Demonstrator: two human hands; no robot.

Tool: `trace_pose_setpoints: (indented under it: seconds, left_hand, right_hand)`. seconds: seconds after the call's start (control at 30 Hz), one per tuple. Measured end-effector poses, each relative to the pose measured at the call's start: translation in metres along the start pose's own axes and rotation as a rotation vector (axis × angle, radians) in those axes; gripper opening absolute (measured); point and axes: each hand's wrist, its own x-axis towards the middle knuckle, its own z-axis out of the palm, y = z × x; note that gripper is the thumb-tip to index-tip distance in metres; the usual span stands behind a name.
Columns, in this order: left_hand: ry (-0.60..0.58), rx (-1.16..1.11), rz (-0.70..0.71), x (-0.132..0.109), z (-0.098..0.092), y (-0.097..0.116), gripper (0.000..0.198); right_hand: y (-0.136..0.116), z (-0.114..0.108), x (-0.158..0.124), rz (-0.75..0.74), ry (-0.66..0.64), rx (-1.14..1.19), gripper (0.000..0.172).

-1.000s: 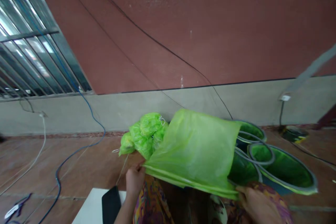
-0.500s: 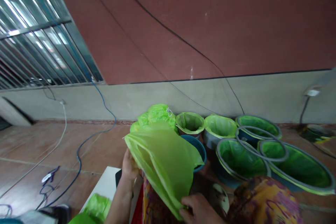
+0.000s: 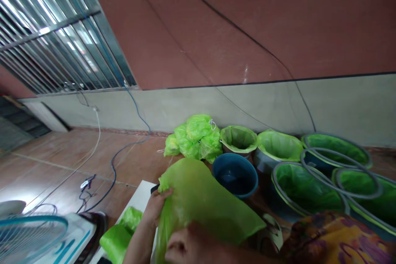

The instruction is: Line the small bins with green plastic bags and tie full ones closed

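Observation:
A thin yellow-green plastic bag (image 3: 210, 198) is spread out in front of me. My left hand (image 3: 156, 206) pinches its gathered edge at the upper left, thumb over the film. My right hand (image 3: 193, 243), slightly blurred, is closed in a fist against the lower left part of the bag; the fold between its fingers is partly hidden. Just beyond the bag stands a blue basin (image 3: 235, 175). Under my left forearm, folded green bags (image 3: 119, 237) lie on a white board (image 3: 140, 196).
Tied green bundles (image 3: 198, 136) are piled against the wall. Several green-lined buckets (image 3: 280, 146) stand at right, with loose grey rings (image 3: 342, 173) on top. A blue cable (image 3: 114, 165) crosses the tiled floor. An electric-fan-like blue grille (image 3: 31, 235) sits at lower left.
My right hand has moved left across the bag, from its bottom corner towards my left hand. The bag now spreads lower and to the right, and the view has shifted left.

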Motion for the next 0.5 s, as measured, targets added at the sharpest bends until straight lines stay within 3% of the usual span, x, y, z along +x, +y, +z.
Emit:
trace_pose_setpoints:
  seconds: [0.1, 0.17, 0.23, 0.3, 0.5]
  left_hand:
    - [-0.033, 0.073, -0.014, -0.001, -0.015, -0.009, 0.030]
    - [-0.045, 0.094, -0.025, -0.002, -0.021, -0.012, 0.031]
    - [-0.065, 0.109, -0.027, -0.004, -0.025, -0.013, 0.033]
    - [-0.093, 0.124, -0.029, -0.005, -0.030, -0.010, 0.034]
    - [-0.075, 0.180, -0.053, -0.013, -0.052, -0.004, 0.037]
  right_hand:
    - [0.051, -0.053, 0.001, 0.235, 0.500, 0.019, 0.037]
    - [0.096, -0.084, 0.006, 0.435, 0.622, -0.083, 0.037]
    - [0.138, -0.101, 0.011, 0.632, 0.525, -0.029, 0.043]
    - [0.165, -0.099, 0.013, 0.733, 0.374, 0.149, 0.047]
    - [0.182, -0.049, 0.009, 0.573, 0.113, 1.183, 0.051]
